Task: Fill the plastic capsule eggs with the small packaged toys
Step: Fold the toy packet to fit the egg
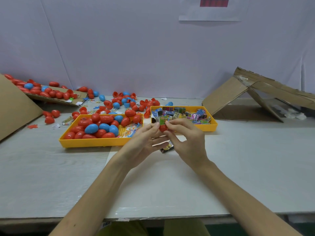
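Pale table [42, 176], white sheet [170, 188] on it under the left hand [143, 143] and right hand [189, 142]. 2 yellow trays: big tray [92, 144] ahead-left of the left hand, small tray [215, 124] just beyond the right hand. Torn cardboard box [238, 99] lies far right of the right hand. Cardboard flap [15, 106] far left. Paper notice [213, 12] on white wall [136, 48] above, red label blurred.

Upright red capsule egg half [163, 128]; green toy packet [162, 120] protruding from its top.
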Action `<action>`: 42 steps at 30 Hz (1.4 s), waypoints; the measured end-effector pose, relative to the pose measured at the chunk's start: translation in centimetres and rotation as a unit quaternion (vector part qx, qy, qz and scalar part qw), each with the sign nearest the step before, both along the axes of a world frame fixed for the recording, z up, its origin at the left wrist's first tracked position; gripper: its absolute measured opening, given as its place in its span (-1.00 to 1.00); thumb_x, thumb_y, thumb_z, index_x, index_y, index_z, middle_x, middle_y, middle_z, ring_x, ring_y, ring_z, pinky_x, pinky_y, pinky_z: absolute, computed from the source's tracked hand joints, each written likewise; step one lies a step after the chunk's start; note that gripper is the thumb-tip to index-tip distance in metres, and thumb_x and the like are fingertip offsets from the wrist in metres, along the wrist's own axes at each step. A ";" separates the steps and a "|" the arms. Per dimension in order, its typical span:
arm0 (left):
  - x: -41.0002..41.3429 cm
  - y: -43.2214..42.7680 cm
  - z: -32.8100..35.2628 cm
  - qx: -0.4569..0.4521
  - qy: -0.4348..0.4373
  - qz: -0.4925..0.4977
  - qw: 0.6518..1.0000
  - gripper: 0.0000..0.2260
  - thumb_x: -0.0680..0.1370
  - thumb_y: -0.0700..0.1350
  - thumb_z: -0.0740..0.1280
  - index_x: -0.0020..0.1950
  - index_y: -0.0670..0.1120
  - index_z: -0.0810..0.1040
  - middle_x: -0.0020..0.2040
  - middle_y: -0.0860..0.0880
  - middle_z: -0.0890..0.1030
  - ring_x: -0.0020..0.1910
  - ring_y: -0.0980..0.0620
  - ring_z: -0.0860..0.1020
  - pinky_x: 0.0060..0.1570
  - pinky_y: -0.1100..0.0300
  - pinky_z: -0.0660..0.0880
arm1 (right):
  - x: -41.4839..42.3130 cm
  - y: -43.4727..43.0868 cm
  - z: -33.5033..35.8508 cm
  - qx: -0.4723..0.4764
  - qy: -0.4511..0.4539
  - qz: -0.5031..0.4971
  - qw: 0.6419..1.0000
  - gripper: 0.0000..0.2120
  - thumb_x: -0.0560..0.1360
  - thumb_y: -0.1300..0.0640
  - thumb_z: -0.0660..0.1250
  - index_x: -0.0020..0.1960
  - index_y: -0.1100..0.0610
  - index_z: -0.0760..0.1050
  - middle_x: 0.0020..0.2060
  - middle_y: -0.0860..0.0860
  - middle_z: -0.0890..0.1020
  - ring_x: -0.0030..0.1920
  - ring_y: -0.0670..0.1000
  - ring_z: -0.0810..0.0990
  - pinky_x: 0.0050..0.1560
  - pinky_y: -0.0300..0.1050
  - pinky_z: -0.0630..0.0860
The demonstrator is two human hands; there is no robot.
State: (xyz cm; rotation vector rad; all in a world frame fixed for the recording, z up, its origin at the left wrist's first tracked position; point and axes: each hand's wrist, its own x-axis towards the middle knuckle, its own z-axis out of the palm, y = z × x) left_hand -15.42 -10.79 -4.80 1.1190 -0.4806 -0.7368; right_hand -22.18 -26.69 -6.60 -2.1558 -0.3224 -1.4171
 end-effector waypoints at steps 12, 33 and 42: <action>0.1 -0.2 -0.3 -0.029 0.011 -0.048 0.998 -0.63 0.69 0.05 0.20 0.43 -0.09 0.50 0.35 -0.17 0.59 0.37 -0.15 0.54 0.38 -0.08 0.47 | 0.1 0.2 -0.3 0.028 0.019 -0.015 0.999 -0.70 0.45 0.25 0.50 0.18 0.24 0.66 0.04 0.03 0.73 0.07 -0.01 0.68 0.12 -0.08 0.55; -0.7 -0.6 0.4 -0.044 0.039 -0.083 0.995 -0.56 0.69 0.18 0.11 0.47 -0.01 0.46 0.37 -0.11 0.58 0.32 -0.15 0.58 0.18 0.06 0.59 | -0.2 0.4 0.1 0.057 0.044 0.010 0.997 -0.71 0.48 0.22 0.48 0.20 0.18 0.65 0.05 0.00 0.71 0.08 -0.07 0.65 0.11 0.05 0.58; -0.6 -0.4 0.1 -0.056 0.028 -0.085 0.994 -0.59 0.68 0.13 0.21 0.44 -0.06 0.51 0.39 -0.16 0.55 0.36 -0.18 0.54 0.22 0.05 0.56 | -0.1 0.4 0.0 0.050 0.041 0.002 0.998 -0.68 0.45 0.26 0.52 0.20 0.24 0.65 0.07 0.05 0.72 0.10 0.01 0.67 0.13 0.03 0.59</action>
